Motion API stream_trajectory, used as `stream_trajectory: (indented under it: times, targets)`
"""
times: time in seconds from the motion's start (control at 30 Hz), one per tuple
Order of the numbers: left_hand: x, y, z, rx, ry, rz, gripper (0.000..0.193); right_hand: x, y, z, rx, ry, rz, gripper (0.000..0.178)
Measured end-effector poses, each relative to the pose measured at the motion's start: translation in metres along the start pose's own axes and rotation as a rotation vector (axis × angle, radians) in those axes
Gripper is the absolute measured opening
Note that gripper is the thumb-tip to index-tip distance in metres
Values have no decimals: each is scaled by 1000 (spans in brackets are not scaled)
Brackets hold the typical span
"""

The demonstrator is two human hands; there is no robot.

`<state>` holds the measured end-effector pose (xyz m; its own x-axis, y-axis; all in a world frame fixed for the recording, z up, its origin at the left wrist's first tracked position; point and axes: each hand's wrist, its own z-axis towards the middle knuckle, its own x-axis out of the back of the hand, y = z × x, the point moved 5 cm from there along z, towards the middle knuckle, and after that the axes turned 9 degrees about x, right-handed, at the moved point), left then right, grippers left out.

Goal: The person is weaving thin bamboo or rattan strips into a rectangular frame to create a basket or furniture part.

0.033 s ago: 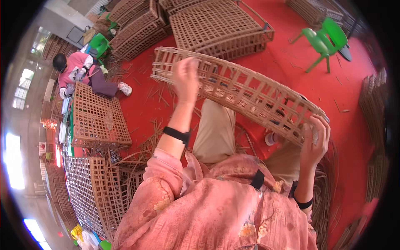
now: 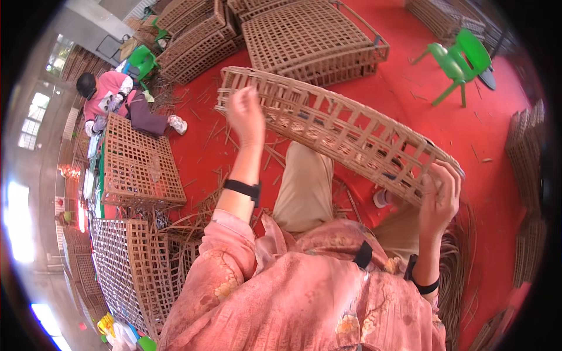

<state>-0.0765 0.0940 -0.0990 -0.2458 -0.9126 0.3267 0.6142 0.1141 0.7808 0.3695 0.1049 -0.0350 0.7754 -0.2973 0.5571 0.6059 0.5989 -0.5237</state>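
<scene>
basket frame (image 2: 336, 124) between both hands (image 2: 246, 116) (image 2: 443, 190)

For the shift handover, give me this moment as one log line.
left hand: near left end of woven frame, grip unclear | right hand: holding its right end | green chair: ahead, right

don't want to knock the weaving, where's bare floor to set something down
Most open, though thinly littered: the red floor between the right hand and the lattice stacks at the right edge, and between the green chair and the large woven stack. Crowded: left of the left knee, with loose strips and lattice crates.
</scene>
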Motion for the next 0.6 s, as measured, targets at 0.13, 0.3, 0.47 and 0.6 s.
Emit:
stream_trajectory:
  times: [0.13, 0.3, 0.47, 0.6]
  targets:
    - [67, -123, 54, 476, 86, 249, 45, -55, -56, 35, 152, -159, 149, 23]
    - [35, -180, 78, 710, -238, -334, 72, -122, -99, 70, 300, -323, 119, 34]
    - [2, -139, 83, 722, -438, -522, 85, -167, -67, 84, 322, -360, -146, 46]
    - [-2, -113, 72, 742, -345, -712, 79, -167, -51, 98, 142, -530, -224, 46]
